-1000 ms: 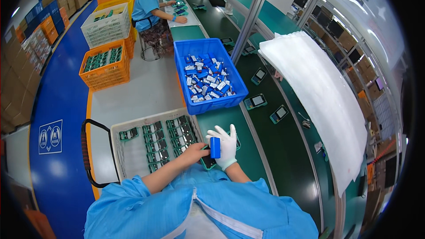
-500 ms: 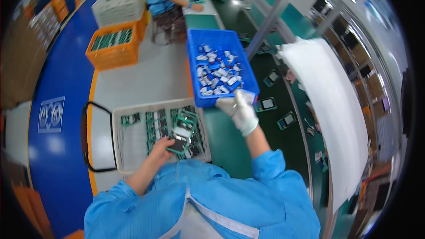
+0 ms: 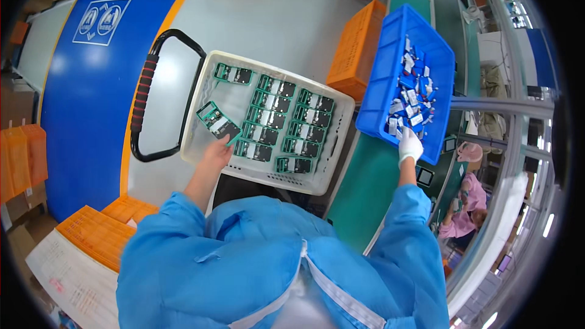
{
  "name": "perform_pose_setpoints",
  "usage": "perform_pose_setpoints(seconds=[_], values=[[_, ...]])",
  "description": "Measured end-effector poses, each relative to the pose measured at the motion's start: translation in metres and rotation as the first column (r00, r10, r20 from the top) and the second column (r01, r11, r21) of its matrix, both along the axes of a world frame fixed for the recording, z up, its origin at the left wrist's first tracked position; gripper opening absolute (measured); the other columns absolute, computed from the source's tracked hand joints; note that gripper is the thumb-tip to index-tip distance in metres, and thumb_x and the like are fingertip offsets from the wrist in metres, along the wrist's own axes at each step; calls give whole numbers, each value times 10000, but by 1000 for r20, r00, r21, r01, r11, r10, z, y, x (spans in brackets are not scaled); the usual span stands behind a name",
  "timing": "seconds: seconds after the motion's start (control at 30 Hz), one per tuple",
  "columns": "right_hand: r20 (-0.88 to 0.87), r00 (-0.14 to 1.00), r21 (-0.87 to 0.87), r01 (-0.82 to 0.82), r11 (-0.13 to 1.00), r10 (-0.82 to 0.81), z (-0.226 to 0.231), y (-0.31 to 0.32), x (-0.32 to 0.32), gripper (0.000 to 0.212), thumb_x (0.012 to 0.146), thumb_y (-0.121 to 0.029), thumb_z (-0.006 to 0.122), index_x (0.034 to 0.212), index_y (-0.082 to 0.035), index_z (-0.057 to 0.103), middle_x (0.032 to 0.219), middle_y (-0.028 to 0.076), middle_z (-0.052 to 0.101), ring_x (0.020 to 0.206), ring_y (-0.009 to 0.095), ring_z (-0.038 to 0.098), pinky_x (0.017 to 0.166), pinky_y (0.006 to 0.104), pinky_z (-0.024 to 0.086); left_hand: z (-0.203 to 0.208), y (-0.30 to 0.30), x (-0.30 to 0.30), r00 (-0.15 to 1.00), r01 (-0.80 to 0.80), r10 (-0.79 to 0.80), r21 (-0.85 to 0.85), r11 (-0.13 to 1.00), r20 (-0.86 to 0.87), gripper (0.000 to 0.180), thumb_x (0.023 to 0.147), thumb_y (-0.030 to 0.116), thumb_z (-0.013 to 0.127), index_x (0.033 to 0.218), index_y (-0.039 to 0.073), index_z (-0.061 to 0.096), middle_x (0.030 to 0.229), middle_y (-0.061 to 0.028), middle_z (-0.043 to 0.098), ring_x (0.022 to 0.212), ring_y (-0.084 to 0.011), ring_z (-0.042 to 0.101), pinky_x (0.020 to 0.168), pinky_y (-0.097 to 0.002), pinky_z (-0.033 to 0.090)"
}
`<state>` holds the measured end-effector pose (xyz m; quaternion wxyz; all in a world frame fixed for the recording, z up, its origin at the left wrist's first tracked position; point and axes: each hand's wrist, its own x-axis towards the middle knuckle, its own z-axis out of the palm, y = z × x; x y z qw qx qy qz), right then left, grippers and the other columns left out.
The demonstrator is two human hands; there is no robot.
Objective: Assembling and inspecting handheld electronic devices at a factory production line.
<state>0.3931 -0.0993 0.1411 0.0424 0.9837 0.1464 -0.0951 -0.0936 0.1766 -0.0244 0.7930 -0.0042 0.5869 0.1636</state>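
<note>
My bare left hand (image 3: 217, 152) grips the lower corner of a green-framed electronic device housing (image 3: 217, 123), with a dark panel and a pale block in it. It is tilted over the left part of a white plastic crate (image 3: 210, 76). Rows of similar green housings (image 3: 261, 117) lie in that crate. My white-gloved right hand (image 3: 411, 146) reaches into the near end of a blue bin (image 3: 375, 94), fingers drawn together at loose small blue-and-white blocks (image 3: 413, 100) that look like battery packs. Whether one is between the fingertips is hidden.
A black cart handle (image 3: 146, 94) curves left of the crate. An orange crate (image 3: 356, 49) stands beside the blue bin, which rests on a green bench (image 3: 365, 189). Orange crates (image 3: 91, 231) are at lower left. Across the bench, a person in pink (image 3: 466, 204) sits.
The view has swung, so crate and bin appear shifted right. My left hand has moved the housing from the crate's right side to its left. My right hand has gone from the bin's rim inside.
</note>
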Motion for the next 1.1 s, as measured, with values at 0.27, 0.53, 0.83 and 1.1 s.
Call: perform_pose_setpoints(seconds=[0.27, 0.53, 0.83, 1.1], values=[[2, 1000, 403, 13, 915, -15, 6, -24, -5, 415, 976, -311, 398, 1087, -37, 690, 1043, 127, 701, 1005, 255, 650, 889, 332, 465, -151, 37, 80, 952, -304, 303, 68, 950, 35, 219, 897, 141, 665, 1084, 57, 586, 1000, -33, 625, 874, -156, 599, 737, -246, 538], [41, 988, 319, 125, 939, -146, 31, -28, -5, 409, 981, -317, 399, 1049, -65, 713, 806, 109, 648, 715, 206, 587, 673, 335, 442, -248, 80, 139, 933, 307, -287, 61, 950, -218, 400, 979, 368, 495, 1002, -27, 560, 870, -167, 641, 749, -289, 652, 683, -414, 574], [373, 926, 205, -149, 967, 64, 17, 1, -2, 316, 887, -268, 448, 755, -117, 692, 691, 141, 636, 683, 334, 596, 680, 472, 431, -240, 96, 45, 464, 880, -703, 192, 434, -539, 331, 936, 346, 522, 989, 26, 589, 699, -114, 629, 526, -199, 606, 438, -300, 498], [389, 921, 708, -303, 638, 5, 52, -12, -66, 613, 773, -308, 706, 1290, -45, 505, 1365, 214, 446, 1264, 353, 438, 1072, 482, 317, -95, 49, 75, 148, 956, -875, 293, 7, -461, 209, 906, 203, 554, 953, 1, 580, 693, -80, 612, 561, -161, 601, 479, -286, 500]])
